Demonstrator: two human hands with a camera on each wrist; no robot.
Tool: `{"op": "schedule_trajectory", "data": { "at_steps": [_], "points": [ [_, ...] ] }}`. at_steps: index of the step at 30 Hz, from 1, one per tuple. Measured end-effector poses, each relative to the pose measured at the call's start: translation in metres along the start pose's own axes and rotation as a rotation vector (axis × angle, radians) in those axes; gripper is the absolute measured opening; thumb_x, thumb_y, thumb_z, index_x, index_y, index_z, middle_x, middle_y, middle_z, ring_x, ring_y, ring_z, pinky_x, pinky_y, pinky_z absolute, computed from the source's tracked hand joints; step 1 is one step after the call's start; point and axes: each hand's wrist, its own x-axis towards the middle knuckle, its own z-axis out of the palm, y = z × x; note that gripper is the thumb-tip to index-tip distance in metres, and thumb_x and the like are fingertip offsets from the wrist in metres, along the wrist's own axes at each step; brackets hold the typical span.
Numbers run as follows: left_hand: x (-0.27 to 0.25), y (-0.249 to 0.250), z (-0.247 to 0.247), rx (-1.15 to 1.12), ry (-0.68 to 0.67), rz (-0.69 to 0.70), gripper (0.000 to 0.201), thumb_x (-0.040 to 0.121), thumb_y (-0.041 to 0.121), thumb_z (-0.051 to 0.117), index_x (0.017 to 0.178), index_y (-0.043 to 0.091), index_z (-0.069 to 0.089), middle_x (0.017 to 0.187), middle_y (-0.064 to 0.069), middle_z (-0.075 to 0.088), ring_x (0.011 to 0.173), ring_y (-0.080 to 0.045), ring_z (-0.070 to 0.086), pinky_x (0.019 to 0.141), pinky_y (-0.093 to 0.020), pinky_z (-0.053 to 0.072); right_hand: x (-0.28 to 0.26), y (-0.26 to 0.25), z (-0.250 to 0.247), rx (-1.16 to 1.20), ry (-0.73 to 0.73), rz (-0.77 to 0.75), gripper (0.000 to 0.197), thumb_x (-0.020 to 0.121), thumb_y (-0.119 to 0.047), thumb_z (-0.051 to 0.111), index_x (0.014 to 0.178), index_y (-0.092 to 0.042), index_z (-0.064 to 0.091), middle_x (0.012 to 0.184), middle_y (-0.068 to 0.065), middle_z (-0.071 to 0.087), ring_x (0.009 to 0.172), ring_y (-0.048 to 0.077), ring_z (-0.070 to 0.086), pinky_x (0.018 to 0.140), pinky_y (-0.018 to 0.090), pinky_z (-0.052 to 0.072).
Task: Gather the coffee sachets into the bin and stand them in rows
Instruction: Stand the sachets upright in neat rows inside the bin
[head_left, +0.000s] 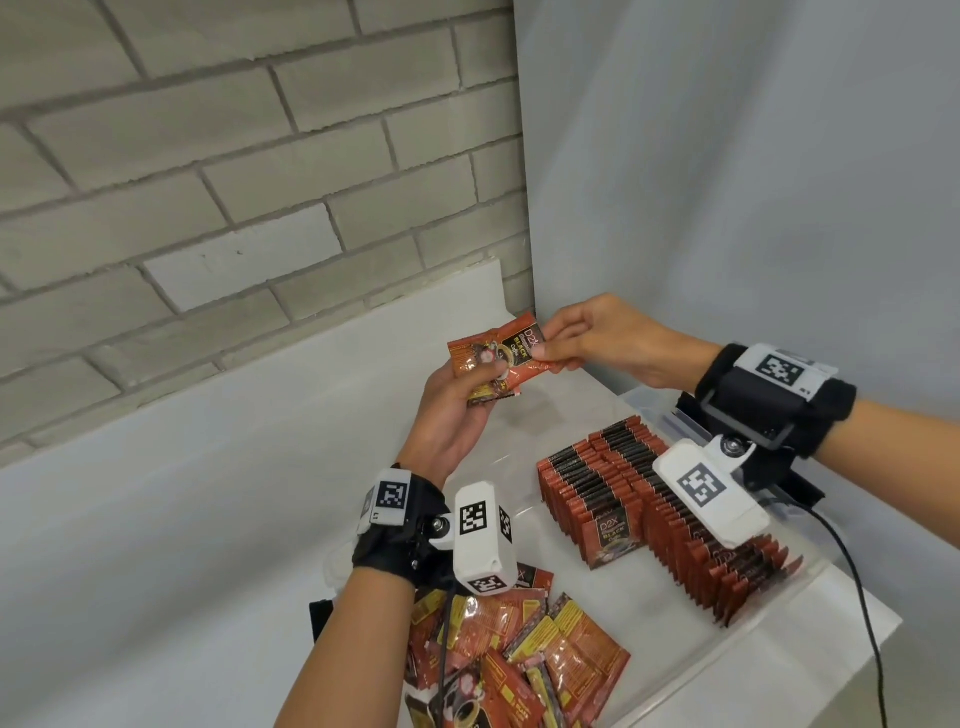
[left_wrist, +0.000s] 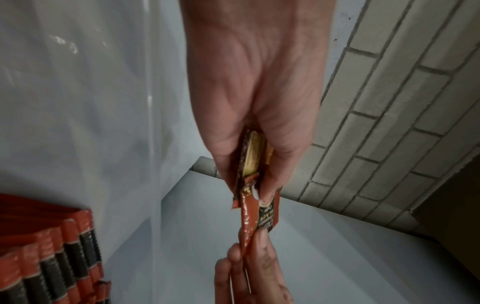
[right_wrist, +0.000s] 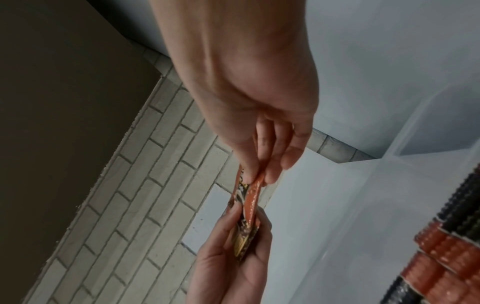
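Observation:
My left hand (head_left: 470, 395) holds a small stack of red coffee sachets (head_left: 498, 353) above the white table, thumb on top. My right hand (head_left: 558, 353) pinches the far end of the top sachet between thumb and fingers. The left wrist view shows my left hand (left_wrist: 249, 185) gripping the sachets (left_wrist: 259, 214) edge-on, with the right hand (left_wrist: 249, 267) below. In the right wrist view my right hand (right_wrist: 259, 166) pinches the sachet (right_wrist: 250, 201), and the left hand (right_wrist: 233, 257) grips the stack. The clear bin (head_left: 670, 415) holds rows of standing sachets (head_left: 613, 483).
A loose pile of sachets (head_left: 519, 649) lies under my left wrist; I cannot tell whether it is inside the bin. A black cable (head_left: 857, 571) hangs from my right wrist over the table's right edge (head_left: 883, 623). A brick wall (head_left: 260, 182) stands behind.

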Motion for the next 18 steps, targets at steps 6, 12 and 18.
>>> {"op": "schedule_trajectory", "data": {
  "at_steps": [6,12,18],
  "points": [
    [0.001,0.002,-0.001,-0.173,0.004,-0.064,0.022,0.095,0.019,0.054,0.109,0.005,0.063,0.120,-0.017,0.064,0.112,-0.029,0.061,0.102,-0.040,0.046,-0.016,-0.015,-0.016,-0.116,-0.127,-0.020,0.015,0.080,-0.018,0.074,0.091,-0.008,0.072,0.075,-0.003,0.074,0.072,0.009,0.066,0.074,0.021,0.053],
    [0.001,0.003,0.002,-0.224,0.080,-0.076,0.015,0.097,0.015,0.051,0.099,0.006,0.063,0.083,-0.004,0.069,0.076,-0.015,0.063,0.074,-0.027,0.051,-0.054,-0.028,-0.001,-0.571,-0.756,-0.102,0.011,0.083,-0.023,0.073,0.089,-0.014,0.072,0.083,-0.001,0.075,0.078,0.013,0.067,0.076,0.014,0.047],
    [-0.002,0.006,0.003,-0.266,0.101,-0.092,0.014,0.097,0.013,0.051,0.103,0.006,0.062,0.083,-0.004,0.071,0.080,-0.015,0.064,0.076,-0.026,0.052,-0.075,0.000,0.025,-1.041,-0.911,-0.134,0.014,0.080,-0.021,0.075,0.083,-0.010,0.067,0.069,-0.005,0.064,0.070,0.015,0.064,0.059,0.012,0.037]
  ]
}}
